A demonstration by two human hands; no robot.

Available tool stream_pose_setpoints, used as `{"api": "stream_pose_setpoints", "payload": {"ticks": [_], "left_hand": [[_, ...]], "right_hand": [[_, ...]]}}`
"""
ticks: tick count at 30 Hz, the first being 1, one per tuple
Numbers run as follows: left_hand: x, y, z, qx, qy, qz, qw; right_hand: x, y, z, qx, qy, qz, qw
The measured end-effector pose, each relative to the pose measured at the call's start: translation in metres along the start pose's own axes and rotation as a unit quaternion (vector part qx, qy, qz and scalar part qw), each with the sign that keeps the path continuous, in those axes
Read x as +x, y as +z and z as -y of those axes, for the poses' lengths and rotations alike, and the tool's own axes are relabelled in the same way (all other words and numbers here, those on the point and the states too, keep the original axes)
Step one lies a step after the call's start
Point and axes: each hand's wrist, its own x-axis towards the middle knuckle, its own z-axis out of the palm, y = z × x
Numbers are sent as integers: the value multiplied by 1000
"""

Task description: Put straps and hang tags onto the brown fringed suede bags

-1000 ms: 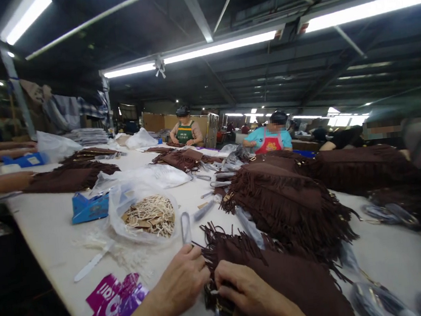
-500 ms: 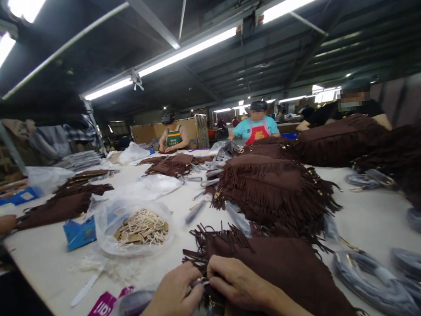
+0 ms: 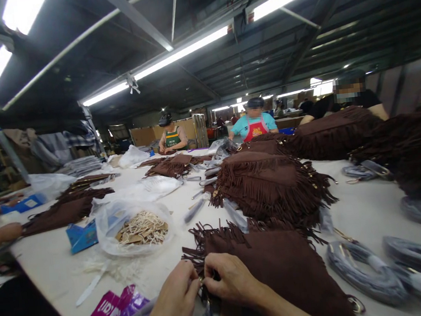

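Brown fringed bag (image 3: 280,265), lying flat on the table (image 3: 56,262) directly before me, its near left side at my fingers. My left hand (image 3: 176,290) and right hand (image 3: 233,277) are both narrowed to a pinch, fingertips nearly meeting at one small glinting piece (image 3: 201,281), which they largely hide; I judge that two hands steady so slight a part while the table bears the bag. Beyond: one clear plastic sack (image 3: 106,235), opened wide, probably for easy reach of its stringed tags (image 3: 143,229), too many to count; one pale blade-shaped tool (image 3: 91,287); one purple packet (image 3: 109,309); two blue cartons (image 3: 82,237). The fringed stack (image 3: 268,182) overlaps too much to count. Three co-workers (image 3: 254,124) sit or stand across the table.
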Motion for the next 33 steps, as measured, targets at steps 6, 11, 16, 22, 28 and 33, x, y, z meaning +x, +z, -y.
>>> {"api": "stream_pose_setpoints", "payload": {"ticks": [6,11,16,22,28,33], "left_hand": [[-10,4,5,-44,-10,3,999],[-16,7,11,-77,-17,0,997],[-16,15,16,-147,-53,-17,988],[-9,18,14,-232,-110,39,966],[12,13,21,-249,-33,-48,967],[14,33,34,-392,-94,46,914]], "right_hand": [[-6,8,-2,-54,-103,-4,993],[-7,8,0,-85,-142,0,986],[-6,16,-1,-178,-200,-43,963],[-9,25,-9,-184,-277,-151,931],[-13,23,-9,-161,-282,-156,933],[-17,24,-10,-122,-253,-109,953]]}}
